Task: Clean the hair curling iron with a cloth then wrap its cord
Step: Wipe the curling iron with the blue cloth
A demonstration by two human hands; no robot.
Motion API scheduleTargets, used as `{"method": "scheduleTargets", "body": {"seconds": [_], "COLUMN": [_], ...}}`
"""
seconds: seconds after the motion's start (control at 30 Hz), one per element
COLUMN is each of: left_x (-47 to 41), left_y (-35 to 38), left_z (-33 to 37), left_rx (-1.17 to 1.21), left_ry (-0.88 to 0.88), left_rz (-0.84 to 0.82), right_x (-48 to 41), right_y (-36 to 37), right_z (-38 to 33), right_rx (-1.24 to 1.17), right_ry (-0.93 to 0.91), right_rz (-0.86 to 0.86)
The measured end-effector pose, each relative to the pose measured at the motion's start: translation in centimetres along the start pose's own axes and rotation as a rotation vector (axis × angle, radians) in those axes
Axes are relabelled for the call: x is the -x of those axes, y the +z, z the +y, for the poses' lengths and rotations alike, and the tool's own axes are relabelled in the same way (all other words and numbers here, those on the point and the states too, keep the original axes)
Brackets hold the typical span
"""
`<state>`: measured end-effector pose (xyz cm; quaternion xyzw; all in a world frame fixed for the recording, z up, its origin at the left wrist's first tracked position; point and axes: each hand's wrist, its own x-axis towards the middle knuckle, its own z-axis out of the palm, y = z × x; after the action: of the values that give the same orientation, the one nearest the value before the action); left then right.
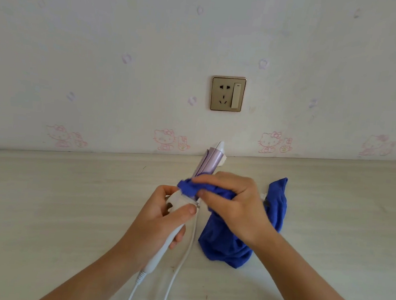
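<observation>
**WIPING STAGE: SNAG AND SLIP HAZARDS**

Held directly below the wall socket [228, 94], tip angled up toward it: curling iron [211, 159], clear of the bench [68, 198]. Left hand [160, 218] fingers [186, 211] wrapped round the white handle. Right hand [233, 200] fingers [213, 180] pinching the blue cloth [227, 245] onto the barrel base, with the cloth tail draped to the bench below and right of the socket. Cord [183, 256] unwrapped, running out of view.

Likely faults:
- cloth tail snagging in the clamp
- loose cord tangling during wiping
- handle slipping under a slack grip

No containers in view.
</observation>
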<state>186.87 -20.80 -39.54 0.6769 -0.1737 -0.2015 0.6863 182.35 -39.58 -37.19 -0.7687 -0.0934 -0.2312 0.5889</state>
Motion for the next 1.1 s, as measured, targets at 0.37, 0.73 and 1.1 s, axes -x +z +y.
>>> {"method": "scheduleTargets", "body": {"seconds": [0.37,0.73,1.1], "left_x": [0.4,1.2,1.3], "left_y": [0.3,0.7,-0.1], "left_z": [0.1,-0.2,0.3], "left_rx": [-0.236,-0.302,-0.304], "left_ry": [0.142,0.253,0.176], "left_rz": [0.047,-0.126,-0.081], "right_x": [-0.1,-0.4,-0.8], "right_y": [-0.4,-1.0,-1.6], "right_z": [-0.1,-0.4,-0.3], "right_rx": [0.015,-0.029,-0.003], "right_ry": [-0.024,-0.008,-0.023], "right_rz": [0.060,0.299,0.381]}}
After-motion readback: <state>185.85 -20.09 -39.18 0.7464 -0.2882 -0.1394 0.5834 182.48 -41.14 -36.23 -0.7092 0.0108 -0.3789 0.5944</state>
